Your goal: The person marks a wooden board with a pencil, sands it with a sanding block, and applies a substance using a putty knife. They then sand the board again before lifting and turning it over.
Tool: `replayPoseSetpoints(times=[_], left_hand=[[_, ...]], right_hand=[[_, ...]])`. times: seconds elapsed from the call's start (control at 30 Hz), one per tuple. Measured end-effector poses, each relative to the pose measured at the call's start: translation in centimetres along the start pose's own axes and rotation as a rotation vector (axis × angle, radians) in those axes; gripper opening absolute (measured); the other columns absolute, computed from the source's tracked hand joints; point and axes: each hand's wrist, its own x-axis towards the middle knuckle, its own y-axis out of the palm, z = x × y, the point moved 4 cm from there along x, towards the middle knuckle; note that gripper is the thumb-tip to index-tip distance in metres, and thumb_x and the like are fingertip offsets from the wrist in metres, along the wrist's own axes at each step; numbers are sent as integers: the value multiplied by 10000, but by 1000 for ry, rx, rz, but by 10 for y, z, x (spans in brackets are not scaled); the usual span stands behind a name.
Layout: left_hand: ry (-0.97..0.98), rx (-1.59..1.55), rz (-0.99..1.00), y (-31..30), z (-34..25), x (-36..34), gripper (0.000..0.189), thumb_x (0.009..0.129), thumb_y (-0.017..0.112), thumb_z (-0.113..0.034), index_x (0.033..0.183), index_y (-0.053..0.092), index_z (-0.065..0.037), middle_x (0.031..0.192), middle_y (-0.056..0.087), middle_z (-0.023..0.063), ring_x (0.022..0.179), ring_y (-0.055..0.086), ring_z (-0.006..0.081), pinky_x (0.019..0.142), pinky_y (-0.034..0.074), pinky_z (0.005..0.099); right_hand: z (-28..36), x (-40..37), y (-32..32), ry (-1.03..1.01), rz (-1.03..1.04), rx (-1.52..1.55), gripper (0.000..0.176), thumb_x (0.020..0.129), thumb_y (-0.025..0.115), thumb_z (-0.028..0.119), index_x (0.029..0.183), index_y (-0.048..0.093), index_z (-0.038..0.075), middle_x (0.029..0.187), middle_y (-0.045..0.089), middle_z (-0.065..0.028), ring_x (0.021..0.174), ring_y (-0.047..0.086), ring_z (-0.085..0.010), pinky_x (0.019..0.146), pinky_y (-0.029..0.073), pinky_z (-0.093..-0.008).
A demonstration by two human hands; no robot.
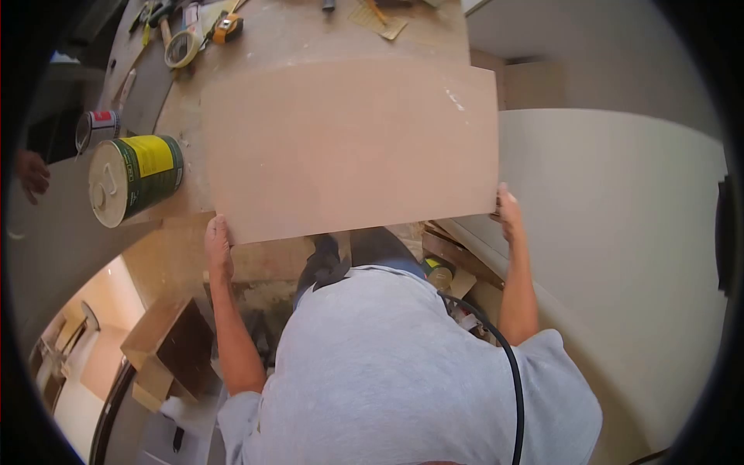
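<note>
A flat, light-brown wooden board [353, 147] spans the space in front of me, over the near part of the workbench [302, 31]. My left hand [219, 242] grips its near left corner, thumb on top and the other fingers hidden underneath. On the right edge, close to the near corner, my right hand [508, 211] holds the board with its thumb up along the side. A few pale marks show near the board's far right corner.
Left of the board stands a green and yellow can [153, 172], with a smaller tin [98, 129] behind it. A tape roll [181, 49] and a tape measure [227, 28] lie farther back. A large pale panel [612, 201] stands at right. Another person's hand [32, 174] shows far left.
</note>
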Motion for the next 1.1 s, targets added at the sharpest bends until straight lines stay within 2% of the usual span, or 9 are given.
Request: replayPoseSetpoints(times=[0.17, 0.5, 0.77, 0.83, 0.9, 0.93, 0.97, 1.03, 1.1], left_hand=[[142, 356, 105, -23, -36, -13, 341, 1039, 595, -408, 1101, 633, -75, 922, 643, -12, 828, 595, 102, 740, 481, 293], [-142, -495, 218, 10, -201, -169, 319, 1040, 564, -349, 1153, 630, -57, 944, 696, 55, 763, 635, 160, 652, 527, 309], [310, -743, 248, 18, -244, -139, 625, 1038, 550, -507, 1385, 557, 12, 1111, 704, 94, 910, 662, 172, 791, 521, 316], [718, 248, -361, 8, -257, -117, 695, 1034, 525, -563, 1393, 536, 31, 1177, 684, 118, 1056, 653, 218, 895, 497, 356], [926, 188, -380, 25, -269, -84, 707, 1039, 504, -578, 1394, 532, 32, 1232, 653, 124, 1145, 618, 244, 968, 468, 396], [1026, -58, -181, 32, -270, -62, 672, 1056, 489, -545, 1378, 536, 43, 1252, 644, 139, 1189, 587, 238, 991, 453, 390], [1116, -301, 27, 37, -270, -40, 639, 1073, 474, -512, 1362, 540, 54, 1272, 634, 154, 1232, 556, 233, 1014, 438, 384], [1262, 138, -402, 20, -259, 17, 661, 1069, 458, -544, 1350, 543, 48, 1257, 634, 148, 1211, 564, 233, 1019, 439, 386], [1319, 566, -867, 18, -279, 5, 683, 1065, 442, -576, 1339, 546, 41, 1242, 635, 141, 1189, 573, 234, 1023, 441, 388]], right_hand=[[7, 15, -31, -244, 113, -110, 550, 1021, 570, 512, 1147, 676, -13, 998, 676, -77, 853, 638, -192, 803, 569, -406], [230, -67, -112, -649, 353, 369, 400, 1048, 529, 231, 1370, 589, 1, 974, 701, -60, 847, 657, -138, 849, 542, -358], [284, -8, -79, -949, 88, 590, 705, 1016, 541, 588, 1340, 598, -35, 1101, 657, -68, 1059, 583, -181, 1019, 428, -355], [310, -1, -58, -1006, 8, 546, 808, 997, 480, 675, 1331, 593, -52, 1105, 653, -112, 1126, 575, -241, 1069, 403, -397], [333, 14, -33, -1163, 307, 640, 864, 975, 452, 735, 1313, 607, -45, 1188, 618, -147, 1195, 538, -281, 1109, 370, -421], [341, 42, -24, -1165, 777, 759, 862, 968, 477, 738, 1351, 580, -28, 1273, 581, -151, 1225, 519, -300, 1128, 354, -426], [344, 81, -16, -1190, 789, 759, 862, 968, 477, 738, 1351, 580, -28, 1273, 581, -151, 1225, 519, -300, 1128, 354, -426], [350, 134, -23, -1387, -232, 444, 863, 970, 479, 735, 1399, 534, -12, 1403, 540, -154, 1278, 511, -284, 1136, 359, -409], [383, 75, -9, -1186, -101, 747, 858, 976, 484, 724, 1418, 512, -11, 1398, 548, -149, 1282, 514, -276, 1128, 370, -402]])
